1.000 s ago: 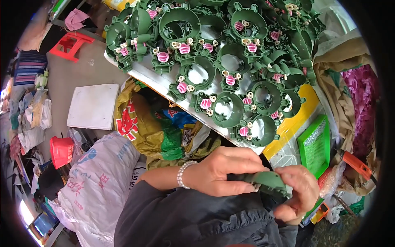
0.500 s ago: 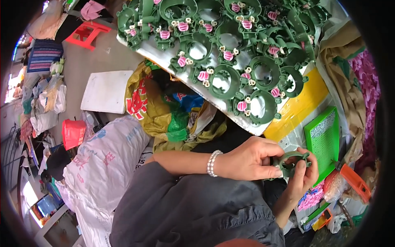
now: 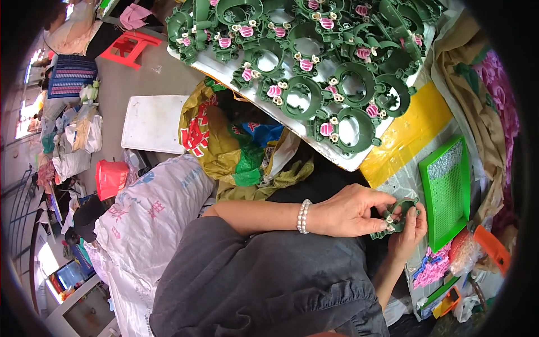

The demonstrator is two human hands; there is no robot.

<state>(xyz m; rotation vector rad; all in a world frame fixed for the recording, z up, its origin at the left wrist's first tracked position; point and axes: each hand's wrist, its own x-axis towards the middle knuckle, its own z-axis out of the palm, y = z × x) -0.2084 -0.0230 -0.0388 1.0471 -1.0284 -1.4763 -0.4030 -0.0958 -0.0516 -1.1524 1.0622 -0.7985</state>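
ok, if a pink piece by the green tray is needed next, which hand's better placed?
Probably right: the right hand is nearer the pink pieces by the green tray; the left hand is farther. Both grip the green ring, so the left would hold it alone.

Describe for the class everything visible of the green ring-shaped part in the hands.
The ring-shaped part is dark green and looks like moulded plastic: a curved band around an opening, small knobs on its rim, and cream bits on one side. Its opening partly faces the camera. The left hand and right hand both grip it, their fingers hiding some.
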